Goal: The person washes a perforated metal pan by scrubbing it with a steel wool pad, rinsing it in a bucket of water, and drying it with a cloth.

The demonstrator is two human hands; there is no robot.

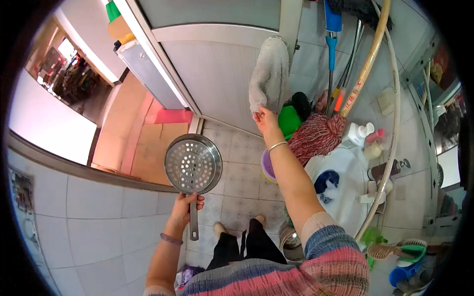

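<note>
A round metal strainer (193, 165) with a perforated bottom and a grey handle is in my left hand (183, 209), which is closed around the handle near the bowl. The strainer's bowl faces up at me, with nothing visible inside it. My right hand (267, 121) reaches forward and pinches the lower edge of a pale grey towel (271, 69). That towel hangs against the white framed door (217, 74), its top near the door's edge. Just right of my right hand are a green object (289, 123) and a red-and-white mop head (316, 135).
A white washbasin (348, 197) with dark blue cloth and suds lies to the right, bottles (358, 133) along its edge. Mop handles and a hose (392, 148) rise there. A purple basin (267, 165) sits on the tiled floor. Cardboard (160, 148) lies beyond the doorway.
</note>
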